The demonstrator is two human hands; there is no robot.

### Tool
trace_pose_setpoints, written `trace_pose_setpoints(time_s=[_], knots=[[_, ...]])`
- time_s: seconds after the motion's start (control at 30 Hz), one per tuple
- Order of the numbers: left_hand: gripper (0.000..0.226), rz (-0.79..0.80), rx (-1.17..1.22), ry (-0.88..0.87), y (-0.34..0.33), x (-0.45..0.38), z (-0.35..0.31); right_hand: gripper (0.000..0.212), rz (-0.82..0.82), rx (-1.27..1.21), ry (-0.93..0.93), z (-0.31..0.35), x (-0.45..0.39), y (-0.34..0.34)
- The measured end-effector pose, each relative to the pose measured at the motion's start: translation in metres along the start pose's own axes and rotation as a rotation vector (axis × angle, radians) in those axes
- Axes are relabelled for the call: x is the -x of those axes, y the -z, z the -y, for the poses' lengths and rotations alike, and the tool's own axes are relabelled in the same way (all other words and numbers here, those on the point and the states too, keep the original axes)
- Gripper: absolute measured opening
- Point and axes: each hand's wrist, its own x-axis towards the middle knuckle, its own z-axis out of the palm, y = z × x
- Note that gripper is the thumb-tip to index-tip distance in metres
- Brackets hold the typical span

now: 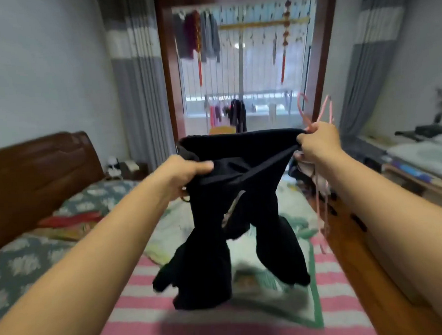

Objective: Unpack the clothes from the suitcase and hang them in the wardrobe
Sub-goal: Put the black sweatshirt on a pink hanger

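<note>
Open air above the bed (pixel 136 320); wooden cabinet (pixel 353 239) close on the right.

A striped blanket (pixel 136 325) covers the bed (pixel 26 259) beside its wooden headboard (pixel 34 176); grey curtains (pixel 138 94) flank the doorway

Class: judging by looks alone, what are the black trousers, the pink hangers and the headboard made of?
Black trousers: soft matte fabric, sagging in folds. Pink hangers: thin rods, probably plastic or coated wire; too blurred to tell. Headboard: dark brown, glossy, seemingly varnished wood.

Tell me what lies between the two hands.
Head view: the black trousers' waistband, stretched from left hand to right hand, which also holds pink hangers.
</note>
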Motion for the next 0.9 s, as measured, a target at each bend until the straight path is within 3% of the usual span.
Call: trace_pose_setpoints(time_s=[0.07,0.13,0.23,0.33,0.4,0.47,0.53,0.63,0.73,0.9], knots=[[0.046,0.002,-0.430,0.120,-0.016,0.003,0.106,0.020,0.042,0.145,-0.076,-0.066,0.027,-0.002],[0.039,0.016,-0.681,0.393,-0.034,0.029,0.217,0.012,0.141,0.414,-0.168,-0.149,0.070,-0.001],[0.036,-0.045,-0.594,0.839,-0.045,0.103,0.355,0.010,0.317,0.696,-0.342,-0.270,0.155,0.011],[0.031,-0.252,-0.150,1.038,-0.049,0.167,0.436,0.004,0.420,0.797,-0.537,-0.350,0.221,0.038],[0.016,-0.381,0.306,1.083,-0.060,0.196,0.454,0.011,0.498,0.854,-0.598,-0.379,0.249,0.057],[0.020,-0.456,0.709,1.067,-0.073,0.206,0.451,0.016,0.583,0.948,-0.628,-0.394,0.264,0.069],[0.027,-0.458,0.921,1.013,-0.080,0.204,0.441,0.015,0.629,1.005,-0.655,-0.400,0.266,0.076],[0.038,-0.368,0.983,0.962,-0.086,0.193,0.415,0.016,0.694,1.061,-0.687,-0.400,0.257,0.081],[0.039,-0.196,0.910,0.876,-0.097,0.180,0.380,0.053,0.725,1.052,-0.575,-0.393,0.249,0.076],[0.036,0.006,0.722,0.741,-0.110,0.181,0.330,0.085,0.849,0.784,-0.341,-0.366,0.258,0.018]])
